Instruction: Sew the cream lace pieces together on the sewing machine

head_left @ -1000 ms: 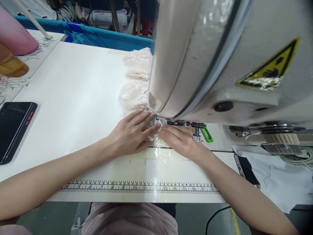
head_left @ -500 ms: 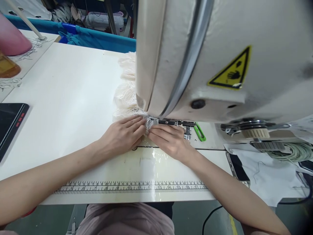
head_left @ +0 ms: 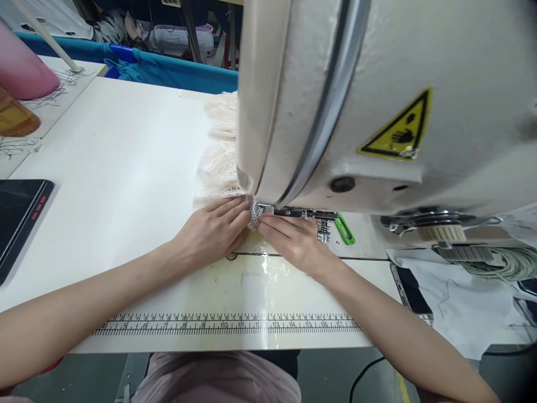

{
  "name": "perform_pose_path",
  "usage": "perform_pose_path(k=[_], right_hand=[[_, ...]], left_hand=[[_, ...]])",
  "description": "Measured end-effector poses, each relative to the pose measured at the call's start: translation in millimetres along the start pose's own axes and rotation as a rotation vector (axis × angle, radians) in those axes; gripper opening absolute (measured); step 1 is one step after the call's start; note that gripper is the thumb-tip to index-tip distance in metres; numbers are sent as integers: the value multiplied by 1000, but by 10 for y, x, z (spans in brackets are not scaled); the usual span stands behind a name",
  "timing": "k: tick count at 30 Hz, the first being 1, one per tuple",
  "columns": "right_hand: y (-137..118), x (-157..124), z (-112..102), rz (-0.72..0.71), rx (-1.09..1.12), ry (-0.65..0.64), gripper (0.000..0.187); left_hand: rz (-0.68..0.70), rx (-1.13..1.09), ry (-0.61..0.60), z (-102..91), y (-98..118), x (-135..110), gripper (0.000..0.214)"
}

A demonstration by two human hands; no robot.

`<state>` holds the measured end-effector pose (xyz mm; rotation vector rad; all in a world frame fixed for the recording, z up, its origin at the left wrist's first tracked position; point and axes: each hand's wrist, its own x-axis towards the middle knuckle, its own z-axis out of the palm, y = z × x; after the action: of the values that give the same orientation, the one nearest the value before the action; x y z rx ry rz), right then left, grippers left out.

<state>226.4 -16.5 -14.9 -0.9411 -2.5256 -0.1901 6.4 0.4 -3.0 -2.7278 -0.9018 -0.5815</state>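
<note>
White lace trim (head_left: 255, 212) lies at the needle area of a sewing machine (head_left: 310, 73), between my two hands. My left hand (head_left: 216, 226) rests palm down on its left side, fingers close together and pressing on the lace. From the right, my right hand (head_left: 293, 240) pinches the near edge of the trim, its fingertips partly under the machine's metal parts. Gathered cream lace fabric (head_left: 218, 162) is bunched behind my left hand, and the machine head covers part of it. The needle itself is hidden.
A green thread snipper (head_left: 344, 228) lies right of my right hand. A ruler strip (head_left: 226, 324) runs along the table's front edge. A phone (head_left: 411, 288) and white cloth (head_left: 461, 313) lie at right, a black device (head_left: 23, 215) at left. Thread cones (head_left: 29, 70) stand at far left.
The lace patch showing between my hands looks slightly smaller, and my right fingertips sit a little nearer the machine's metal parts. The whole view has shifted slightly.
</note>
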Motion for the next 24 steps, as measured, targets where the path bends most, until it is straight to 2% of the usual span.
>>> perform_pose_path(k=[8, 13, 18, 24], right_hand=[[84, -38, 101, -17, -17, 131, 25], [96, 0, 59, 73, 50, 55, 21], [99, 34, 24, 91, 67, 81, 22], [106, 68, 35, 223, 99, 57, 16]], left_hand=[[28, 50, -22, 27, -3, -32, 28], [38, 78, -26, 37, -9, -50, 28], [45, 68, -24, 39, -19, -47, 30], [62, 59, -8, 19, -22, -26, 30]])
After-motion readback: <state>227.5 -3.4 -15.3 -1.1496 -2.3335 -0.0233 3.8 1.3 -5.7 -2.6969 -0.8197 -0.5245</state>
